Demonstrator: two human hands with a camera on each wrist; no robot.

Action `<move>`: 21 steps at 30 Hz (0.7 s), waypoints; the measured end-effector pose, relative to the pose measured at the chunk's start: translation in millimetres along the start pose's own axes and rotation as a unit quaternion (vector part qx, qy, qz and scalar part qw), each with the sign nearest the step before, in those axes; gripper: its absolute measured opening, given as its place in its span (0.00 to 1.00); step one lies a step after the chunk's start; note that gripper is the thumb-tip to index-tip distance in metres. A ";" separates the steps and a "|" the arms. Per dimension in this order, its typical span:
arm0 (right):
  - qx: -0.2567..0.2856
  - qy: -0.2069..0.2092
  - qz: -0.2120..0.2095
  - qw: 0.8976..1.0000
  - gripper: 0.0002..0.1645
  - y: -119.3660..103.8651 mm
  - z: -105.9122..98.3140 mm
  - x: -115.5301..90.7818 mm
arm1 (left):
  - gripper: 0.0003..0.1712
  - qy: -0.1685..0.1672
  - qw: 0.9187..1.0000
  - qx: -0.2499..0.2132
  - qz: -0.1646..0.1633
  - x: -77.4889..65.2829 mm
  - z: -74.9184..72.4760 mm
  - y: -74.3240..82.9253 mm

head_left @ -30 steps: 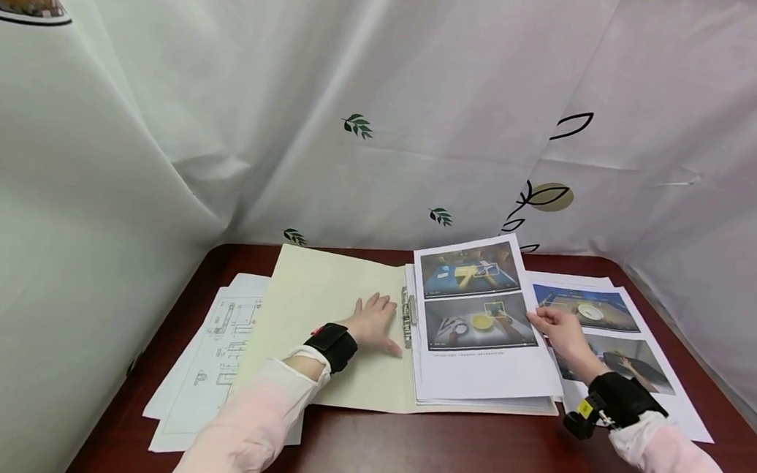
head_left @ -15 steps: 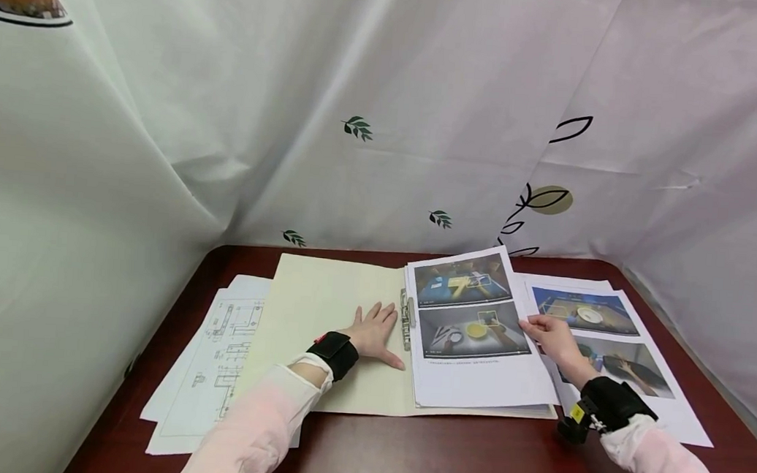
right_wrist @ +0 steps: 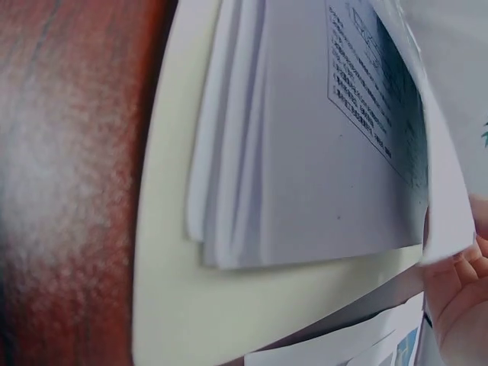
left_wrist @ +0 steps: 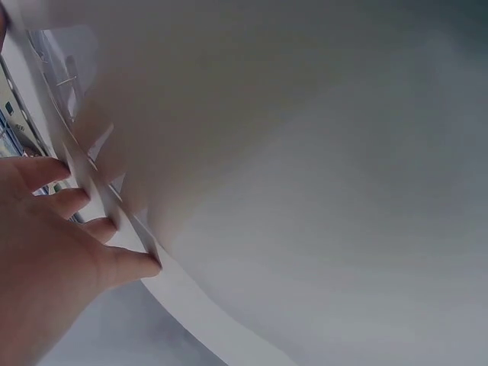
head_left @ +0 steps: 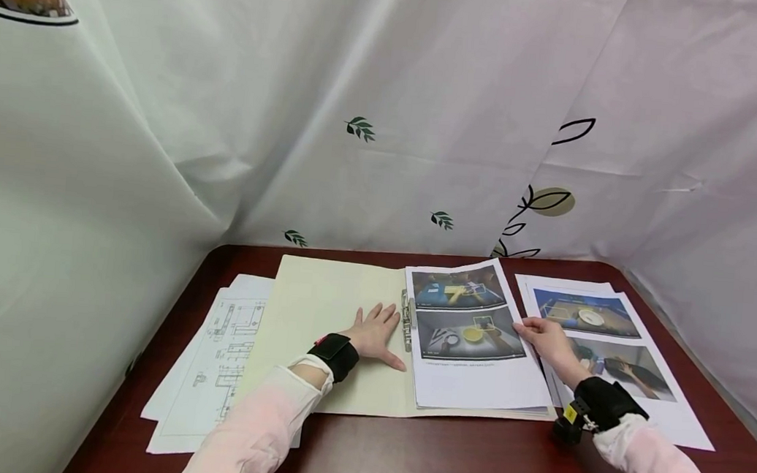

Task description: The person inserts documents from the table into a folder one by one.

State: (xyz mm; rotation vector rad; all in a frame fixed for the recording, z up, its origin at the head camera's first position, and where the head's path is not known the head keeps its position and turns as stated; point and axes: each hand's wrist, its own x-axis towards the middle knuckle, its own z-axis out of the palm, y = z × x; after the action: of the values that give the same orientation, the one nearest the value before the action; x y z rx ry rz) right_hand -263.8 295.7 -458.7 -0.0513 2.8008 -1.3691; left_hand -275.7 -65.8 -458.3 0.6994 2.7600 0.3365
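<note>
Backdrop: one pale hanging cloth (head_left: 264,75), leaf-printed, behind the table. One table (head_left: 416,459), dark red-brown, glossy. One cream folder (head_left: 316,283), lying open upon it. Loose line drawings (head_left: 193,377), partly under the folder's left side. Photo printouts (head_left: 665,421), loose, at its right. One top sheet (head_left: 474,382), two photographs, over the papers in the folder's right half; right edge raised off those beneath. Left hand (head_left: 374,336): fingers spread, resting on the cover. Right hand (head_left: 552,342): thumb and fingers pinching the sheet's right edge. One metal clip (head_left: 406,320), at the fold.
</note>
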 end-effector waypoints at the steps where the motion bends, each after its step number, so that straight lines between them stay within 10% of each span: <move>1: -0.005 0.000 0.001 1.000 0.30 -1.3 0.6 -0.3 | 0.63 0.001 1.000 -0.003 0.000 1.0 0.4 -0.8; 21: -0.107 -0.016 -0.019 0.994 0.28 -15.8 4.8 -6.1 | 0.64 0.003 1.000 0.004 -0.002 0.9 0.3 -1.7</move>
State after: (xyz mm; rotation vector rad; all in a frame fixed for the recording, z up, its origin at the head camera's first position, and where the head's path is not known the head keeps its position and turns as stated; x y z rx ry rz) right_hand -257.2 282.4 -449.1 -0.1295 2.9205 -1.0579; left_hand -277.1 -66.7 -459.2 0.6958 2.7696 0.3271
